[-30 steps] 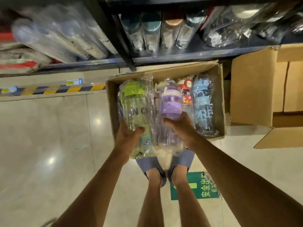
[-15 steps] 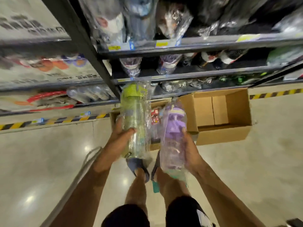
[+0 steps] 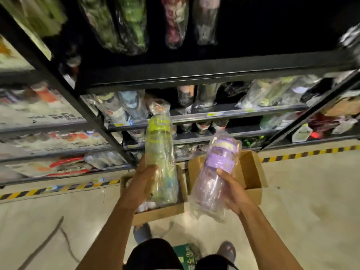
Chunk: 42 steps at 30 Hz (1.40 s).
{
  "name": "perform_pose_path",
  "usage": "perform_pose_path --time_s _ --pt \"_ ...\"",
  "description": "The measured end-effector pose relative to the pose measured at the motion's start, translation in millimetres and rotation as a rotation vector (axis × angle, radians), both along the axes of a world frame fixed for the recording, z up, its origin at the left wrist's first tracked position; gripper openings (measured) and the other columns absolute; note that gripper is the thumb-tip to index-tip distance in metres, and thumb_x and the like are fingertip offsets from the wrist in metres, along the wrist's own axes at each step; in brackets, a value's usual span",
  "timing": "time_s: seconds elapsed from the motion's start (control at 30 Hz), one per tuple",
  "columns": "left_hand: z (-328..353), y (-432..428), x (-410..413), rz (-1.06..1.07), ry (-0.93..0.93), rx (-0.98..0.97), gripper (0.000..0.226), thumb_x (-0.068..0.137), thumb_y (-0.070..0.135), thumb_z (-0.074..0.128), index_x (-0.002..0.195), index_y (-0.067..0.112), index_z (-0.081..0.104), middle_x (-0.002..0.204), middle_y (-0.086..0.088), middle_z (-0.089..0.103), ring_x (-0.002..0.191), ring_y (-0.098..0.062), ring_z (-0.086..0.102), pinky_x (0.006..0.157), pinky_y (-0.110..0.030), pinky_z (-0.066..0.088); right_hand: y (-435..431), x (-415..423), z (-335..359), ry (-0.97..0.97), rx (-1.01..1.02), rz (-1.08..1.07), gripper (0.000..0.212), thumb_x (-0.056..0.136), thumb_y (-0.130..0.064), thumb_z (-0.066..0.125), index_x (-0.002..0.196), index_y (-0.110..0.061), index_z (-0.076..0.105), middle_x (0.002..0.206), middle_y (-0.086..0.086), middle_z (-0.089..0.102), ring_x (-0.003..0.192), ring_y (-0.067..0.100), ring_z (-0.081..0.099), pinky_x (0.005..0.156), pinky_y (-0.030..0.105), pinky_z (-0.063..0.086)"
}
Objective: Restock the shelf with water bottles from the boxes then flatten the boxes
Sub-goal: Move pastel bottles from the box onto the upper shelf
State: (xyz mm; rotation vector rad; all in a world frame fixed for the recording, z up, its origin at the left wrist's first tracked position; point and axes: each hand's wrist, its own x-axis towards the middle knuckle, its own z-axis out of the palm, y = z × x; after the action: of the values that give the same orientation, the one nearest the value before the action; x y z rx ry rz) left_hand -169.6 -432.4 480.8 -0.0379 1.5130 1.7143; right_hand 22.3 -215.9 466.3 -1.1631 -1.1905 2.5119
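Two wrapped bottles in my grasp, mid-frame before the shelf.
My left hand clasps the green bottle; my right hand clasps the purple bottle, tilted.

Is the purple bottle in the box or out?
Out. The right hand grips the purple bottle, plastic-wrapped, in the air above the open box on the floor.

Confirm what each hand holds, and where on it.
Left hand grips the green-capped bottle around its lower body; right hand grips the purple-capped bottle at mid-body, below the cap.
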Motion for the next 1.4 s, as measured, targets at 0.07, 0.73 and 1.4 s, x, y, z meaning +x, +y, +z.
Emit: perform_pose_path --time_s 0.07,0.73,1.4 --pt "16.1 25.3 30.2 0.076 -0.057 0.010 0.045 0.094 0.013 0.057 0.137 0.028 0.058 0.127 -0.011 0.069 0.116 -0.035 0.066 0.086 -0.045 0.058 34.2 28.6 13.3 0.005 0.084 -0.007 0.088 0.062 -0.030 0.098 0.138 -0.009 0.060 0.128 0.023 0.069 0.115 0.041 0.067 0.104 0.058 0.052" --pt "80.2 257.2 98.3 0.028 0.148 0.247 0.057 0.091 0.028 0.072 0.144 0.027 0.050 0.140 -0.021 0.060 0.117 -0.033 0.066 0.090 -0.050 0.061 242.7 77.1 94.8 0.128 0.274 0.000 0.082 0.070 -0.031 0.092 0.141 -0.017 0.055 0.132 0.021 0.066 0.119 0.041 0.065 0.106 0.060 0.049" --pt "125.5 458.1 -58.0 -0.036 0.444 0.230 0.066 0.086 0.013 0.079 0.143 0.022 0.047 0.131 -0.005 0.065 0.118 -0.022 0.068 0.095 -0.043 0.057 463.4 -86.6 138.8 0.188 0.687 0.001 0.077 0.069 -0.041 0.090 0.135 -0.023 0.055 0.124 0.008 0.071 0.110 0.028 0.072 0.092 0.047 0.059"
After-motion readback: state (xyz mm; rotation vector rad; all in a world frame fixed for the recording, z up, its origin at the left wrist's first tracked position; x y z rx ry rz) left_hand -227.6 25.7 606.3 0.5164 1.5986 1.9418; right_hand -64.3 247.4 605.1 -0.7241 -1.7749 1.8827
